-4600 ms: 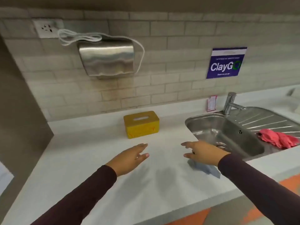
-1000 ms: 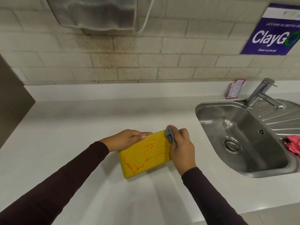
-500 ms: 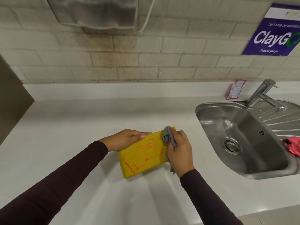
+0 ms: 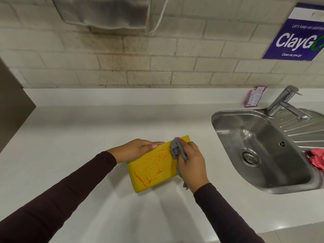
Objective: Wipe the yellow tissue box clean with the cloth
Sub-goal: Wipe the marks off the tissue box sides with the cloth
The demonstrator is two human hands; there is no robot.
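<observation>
- Scribbles of orange-red line cover the broad upturned face of the yellow rectangular tissue box [image 4: 152,166], densest toward its near left corner.
- The box sits on the white surface [image 4: 78,137], well left of the stainless steel sink [image 4: 214,125], with its long edges slanting up to the right.
- The left hand [image 4: 136,150] holds the box's far left edge, fingers [image 4: 155,143] lying along the top rim and curled over it.
- The right hand [image 4: 191,163] grips a crumpled grey cloth [image 4: 175,149], fingers [image 4: 186,146] closed round it, pressing it on the box's far right corner.
- A tail of the cloth hangs below the right wrist.
- A pink rag [image 4: 316,158] lies on the sink's draining board.
</observation>
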